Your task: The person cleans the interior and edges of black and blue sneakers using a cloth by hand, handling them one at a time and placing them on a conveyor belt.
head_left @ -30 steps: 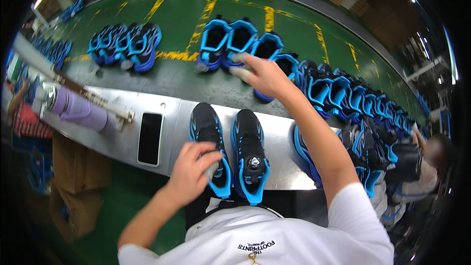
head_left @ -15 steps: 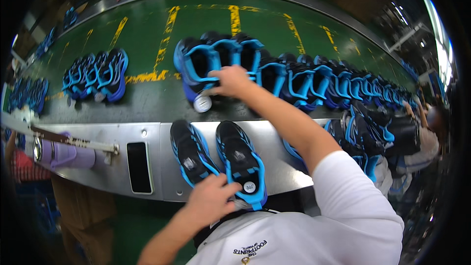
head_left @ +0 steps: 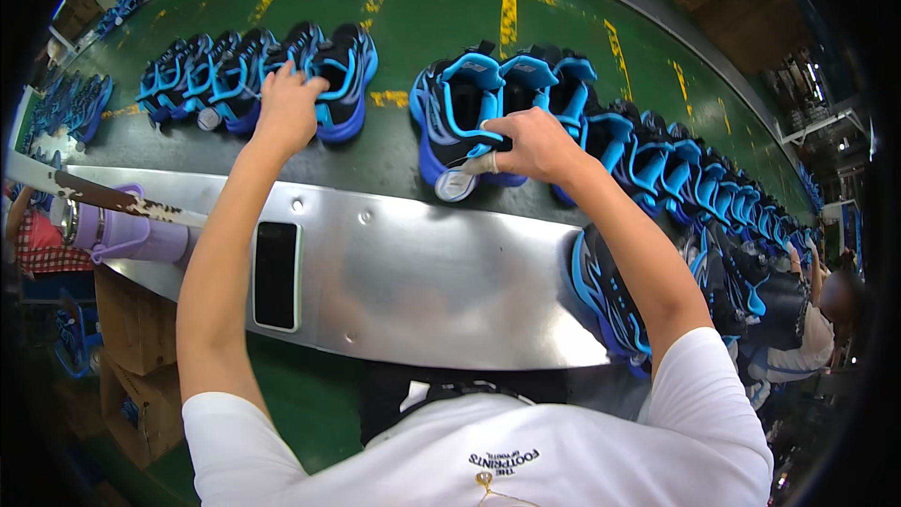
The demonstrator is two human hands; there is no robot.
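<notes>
My left hand [head_left: 287, 115] reaches over the row of black-and-blue sneakers on the left, its fingers apart on the heels of the last pair; the end sneaker [head_left: 357, 99] is beside its thumb. My right hand [head_left: 537, 145] closes on the heel collar of the front sneaker [head_left: 434, 127] in a middle group, with a beige wrap [head_left: 482, 164] on one digit. A round white tag [head_left: 455, 186] hangs below that sneaker. Another round tag [head_left: 208, 119] hangs from the left row.
The green belt [head_left: 450, 0] has yellow markings. A long sneaker row [head_left: 694, 174] runs right. On the metal ledge [head_left: 422, 291] lie a phone [head_left: 278, 277] and a purple bottle [head_left: 141, 235]. More sneakers [head_left: 610, 286] stand under my right forearm. Another person [head_left: 807, 319] is at right.
The pair of sneakers on the metal ledge has gone to the right end of the left row, with my left hand moving up and forward. My right hand stays at the middle group. The view has shifted.
</notes>
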